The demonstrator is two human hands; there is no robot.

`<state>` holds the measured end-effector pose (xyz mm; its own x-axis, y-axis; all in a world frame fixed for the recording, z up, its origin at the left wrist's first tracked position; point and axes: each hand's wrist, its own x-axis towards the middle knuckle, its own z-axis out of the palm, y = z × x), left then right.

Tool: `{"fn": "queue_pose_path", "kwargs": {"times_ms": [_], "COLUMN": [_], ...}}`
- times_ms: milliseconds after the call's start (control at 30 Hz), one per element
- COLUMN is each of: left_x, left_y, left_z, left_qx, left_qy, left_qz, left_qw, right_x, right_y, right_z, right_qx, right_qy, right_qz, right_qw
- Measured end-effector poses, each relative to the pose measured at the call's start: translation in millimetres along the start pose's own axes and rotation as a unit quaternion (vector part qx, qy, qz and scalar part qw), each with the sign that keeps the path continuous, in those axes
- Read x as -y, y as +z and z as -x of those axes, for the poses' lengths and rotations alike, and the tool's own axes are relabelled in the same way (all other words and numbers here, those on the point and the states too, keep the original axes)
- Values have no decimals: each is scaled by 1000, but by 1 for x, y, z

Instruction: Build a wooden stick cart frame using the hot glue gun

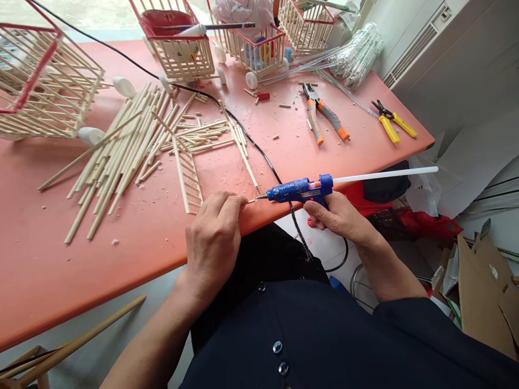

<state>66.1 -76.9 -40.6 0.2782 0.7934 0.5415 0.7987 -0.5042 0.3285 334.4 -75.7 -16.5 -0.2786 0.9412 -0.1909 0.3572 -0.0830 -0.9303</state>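
My left hand (214, 232) pinches a stick (252, 201) near the table (141, 254) edge; my right hand (338, 216) wraps the gun (300, 190), nozzle (261, 196) at the stick's tip. From here, contact is unclear; I'd brace both, dabbing sparingly.

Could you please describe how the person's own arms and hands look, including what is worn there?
The left hand and right hand are bare, with no glove, ring or watch to be seen. The forearms are uncovered where they show. The dark navy right sleeve ends near the elbow; no left sleeve can be made out.
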Motion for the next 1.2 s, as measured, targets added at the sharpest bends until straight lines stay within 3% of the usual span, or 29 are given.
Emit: {"fn": "queue_pose_path", "kwargs": {"times_ms": [767, 1200], "left_x": [-1, 0], "left_y": [1, 1], "left_z": [0, 1], "left_qx": [-2, -7], "left_qy": [-7, 11], "left_qz": [-10, -21], "left_qw": [1000, 1000], "right_x": [-1, 4], "right_y": [-1, 0], "right_z": [4, 3], "right_qx": [23, -11], "right_qy": [-18, -13], "right_qz": [-3, 2], "right_qw": [1000, 1000]}}
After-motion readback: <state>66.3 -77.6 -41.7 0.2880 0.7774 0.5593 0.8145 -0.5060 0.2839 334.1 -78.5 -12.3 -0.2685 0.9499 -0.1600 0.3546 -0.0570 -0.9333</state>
